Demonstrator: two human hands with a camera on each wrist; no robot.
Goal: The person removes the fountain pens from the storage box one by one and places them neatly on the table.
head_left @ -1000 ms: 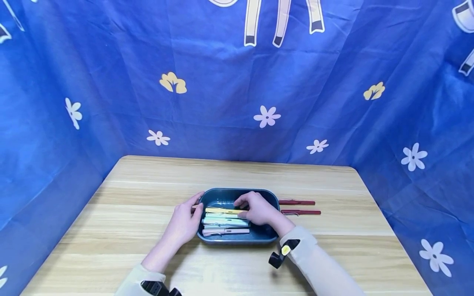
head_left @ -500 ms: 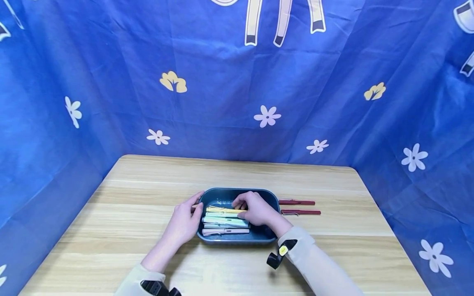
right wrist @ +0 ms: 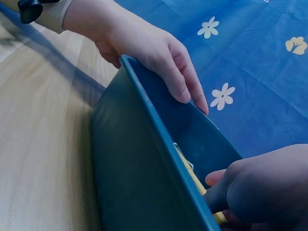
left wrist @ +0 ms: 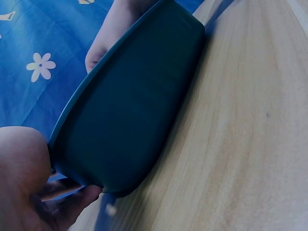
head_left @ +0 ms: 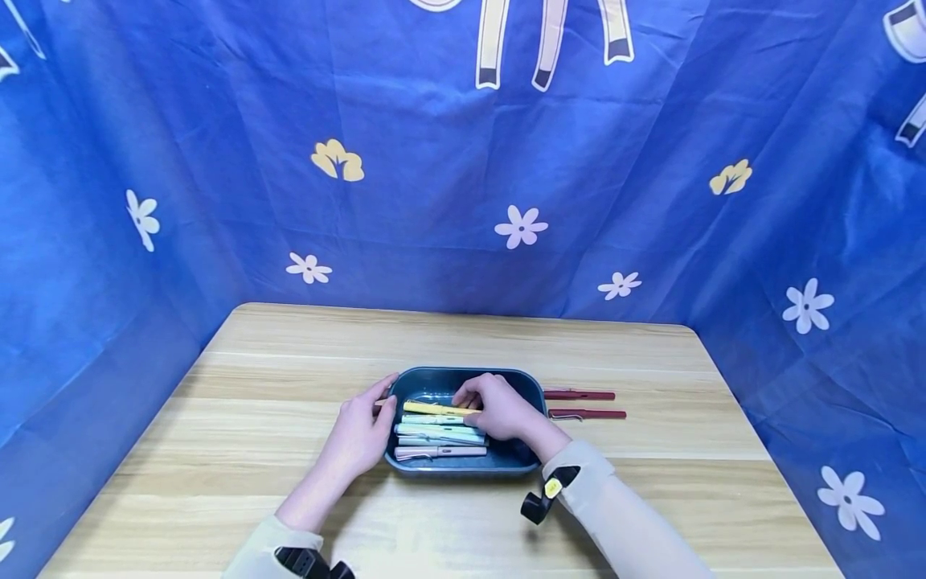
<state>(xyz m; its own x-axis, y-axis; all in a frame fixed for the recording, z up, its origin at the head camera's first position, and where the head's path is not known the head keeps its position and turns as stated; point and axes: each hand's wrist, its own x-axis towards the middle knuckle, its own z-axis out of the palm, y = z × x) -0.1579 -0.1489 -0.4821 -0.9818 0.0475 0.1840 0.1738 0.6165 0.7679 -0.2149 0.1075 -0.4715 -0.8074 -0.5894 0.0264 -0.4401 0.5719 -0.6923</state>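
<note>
A dark teal rectangular box (head_left: 463, 473) holds several pens lying lengthwise. My left hand (head_left: 359, 434) grips its left end, the thumb over the rim and the other fingers outside, as the right wrist view shows. Inside the box, my right hand (head_left: 499, 408) pinches the right end of a yellow pen (head_left: 432, 408), which slants slightly. Beneath it lie pale green and light blue pens (head_left: 440, 433), partly overlapping. A lilac-grey pen (head_left: 443, 453) rests nearest the front wall. In the left wrist view, the outer wall of the box (left wrist: 125, 110) hides the pens.
Two dark red pens, a far one (head_left: 582, 395) and a near one (head_left: 589, 414), lie on the wooden table (head_left: 289, 362) just right of the box. A blue patterned curtain (head_left: 434, 177) surrounds the table's back and sides.
The yellow pen's left end has swung slightly away from the pens below it, in my right hand's pinch. My right hand has shifted a little left. My left hand stays on the box.
</note>
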